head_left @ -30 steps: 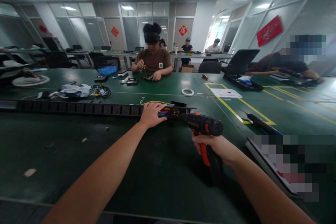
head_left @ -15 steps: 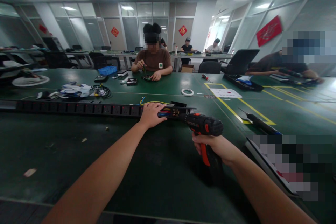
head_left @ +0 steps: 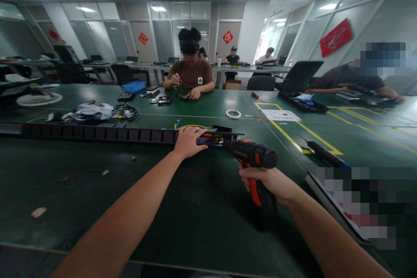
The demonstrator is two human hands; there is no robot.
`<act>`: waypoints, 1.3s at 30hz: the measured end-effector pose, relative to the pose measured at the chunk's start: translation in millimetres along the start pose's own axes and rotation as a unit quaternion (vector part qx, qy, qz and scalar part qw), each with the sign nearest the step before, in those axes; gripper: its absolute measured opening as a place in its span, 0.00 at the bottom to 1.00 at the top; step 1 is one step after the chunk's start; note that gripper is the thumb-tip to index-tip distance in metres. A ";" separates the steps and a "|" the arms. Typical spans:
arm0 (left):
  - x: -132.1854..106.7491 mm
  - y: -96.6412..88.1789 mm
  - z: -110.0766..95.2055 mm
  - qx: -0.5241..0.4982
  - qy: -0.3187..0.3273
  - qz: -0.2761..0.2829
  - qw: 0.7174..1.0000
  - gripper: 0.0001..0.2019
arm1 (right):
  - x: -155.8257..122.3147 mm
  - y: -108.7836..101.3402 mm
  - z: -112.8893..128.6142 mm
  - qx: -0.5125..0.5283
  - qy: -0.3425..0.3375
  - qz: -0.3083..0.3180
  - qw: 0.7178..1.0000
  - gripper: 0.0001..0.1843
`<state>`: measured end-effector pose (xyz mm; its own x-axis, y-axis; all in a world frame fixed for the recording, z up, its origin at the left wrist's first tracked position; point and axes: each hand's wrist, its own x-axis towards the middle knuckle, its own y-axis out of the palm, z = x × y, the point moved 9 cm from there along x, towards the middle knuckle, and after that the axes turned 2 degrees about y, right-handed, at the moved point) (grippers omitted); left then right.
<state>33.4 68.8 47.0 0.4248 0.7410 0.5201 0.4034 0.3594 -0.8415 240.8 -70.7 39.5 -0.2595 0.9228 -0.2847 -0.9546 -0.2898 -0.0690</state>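
A long black power strip with a row of sockets lies across the green table. My left hand is wrapped over its right part, thumb on the near side. Right of that hand the strip's end is uncovered, showing coloured wires and small metal parts. In my right hand is a black and orange cordless drill, held by its grip with fingers around the handle. The drill's nose points left at the uncovered end; whether its tip touches anything is too small to tell. A yellow wire runs behind my left hand.
Beyond the strip lie a white ring, bagged cables and a printed sheet. On the right are a long dark tool with a thin tip and a screwdriver. A person works across the table.
Both hands keep their places on the power strip and the drill. The view has shifted very slightly; a thin shaft at the drill's nose shows more clearly now.
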 end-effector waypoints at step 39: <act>0.0 2.3 1.4 0.000 0.005 -0.007 1.000 0.33 | -1.6 2.0 1.3 0.012 -0.002 0.001 1.000 0.11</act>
<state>33.1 70.4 44.9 0.4268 0.7298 0.5340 0.4096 0.3705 -0.8337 239.1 -72.4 41.1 -0.2624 0.9230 -0.2813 -0.9572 -0.2859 -0.0450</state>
